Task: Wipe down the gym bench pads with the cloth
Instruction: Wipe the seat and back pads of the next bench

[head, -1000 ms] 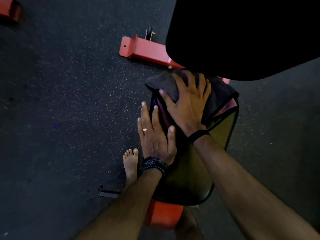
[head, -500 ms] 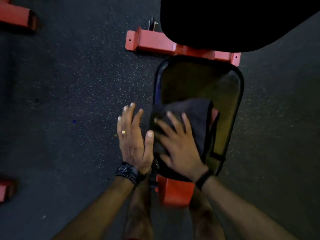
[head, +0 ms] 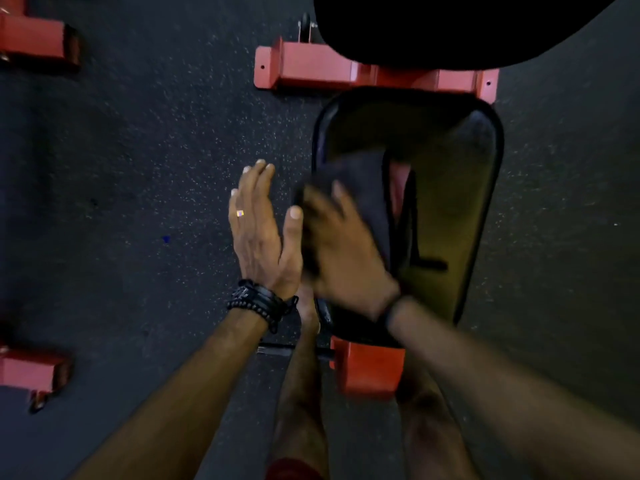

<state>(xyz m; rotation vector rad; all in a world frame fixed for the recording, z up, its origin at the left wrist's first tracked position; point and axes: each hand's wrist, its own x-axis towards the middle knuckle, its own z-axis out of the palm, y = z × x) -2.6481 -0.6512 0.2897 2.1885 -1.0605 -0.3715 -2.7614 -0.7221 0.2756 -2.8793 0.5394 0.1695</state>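
Since the previous frame, the right hand [head: 343,251] had drawn the cloth [head: 360,188] slightly toward the left edge of the seat pad [head: 446,188]; the hand was motion-blurred. Its fingers lay spread flat on the dark cloth, pressing it against the pad's near-left portion; whether they gripped it could not be determined. The left hand [head: 263,230] was held with fingers straight and together, holding nothing, just beside the pad's left edge, over the speckled floor [head: 138,168]. A ring [head: 240,213] and dark bracelets [head: 259,303] were noted on that hand and wrist. The red frame [head: 367,368] showed below the pad.
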